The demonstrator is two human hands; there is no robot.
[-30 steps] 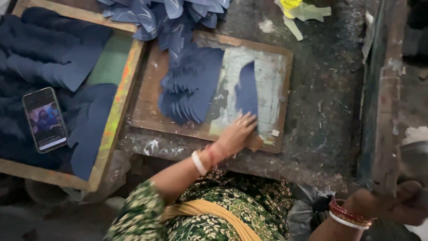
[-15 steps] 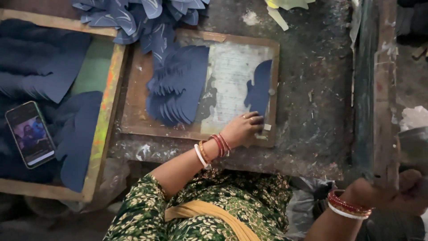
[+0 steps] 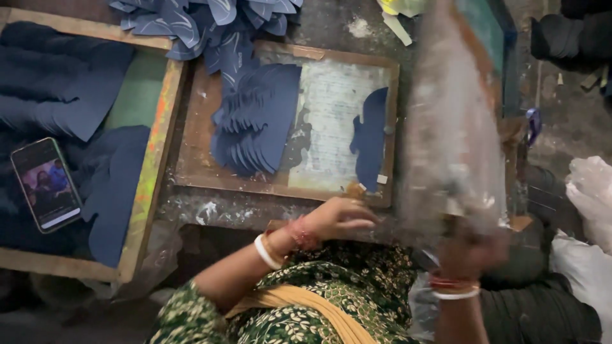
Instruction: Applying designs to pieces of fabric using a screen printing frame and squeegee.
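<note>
Left hand (image 3: 341, 216): loosely curled, palm down, resting on the near edge of the shallow wooden printing tray (image 3: 197, 137); holding nothing visible; white and red bangles at the wrist.
Right hand (image 3: 468, 251): closed around the lower edge of a motion-blurred framed screen with a wooden rim (image 3: 449, 121), raised and tilted over the right side of the bench; red and white bangles at the wrist.
Single piece: 1 dark blue cut fabric shape (image 3: 371, 140) lying flat on the pale, ink-marked plate at the right of the tray, just beyond the left hand.
Fanned stack: dark blue cut pieces (image 3: 255, 121) overlapping on the left part of the same tray.
Printed heap: blue pieces with pale curved lines (image 3: 204, 19) piled at the far edge, spilling toward the tray.
Left frame: larger wooden frame with green backing (image 3: 156, 146) holding plain dark blue pieces; black smartphone with lit screen (image 3: 46, 185) lying on them.
Bench (image 3: 331, 32): dark, rough, stained grey surface with pale smears.
Room: dim; crumpled white plastic bags (image 3: 590, 210) at the right, low beside the bench.
</note>
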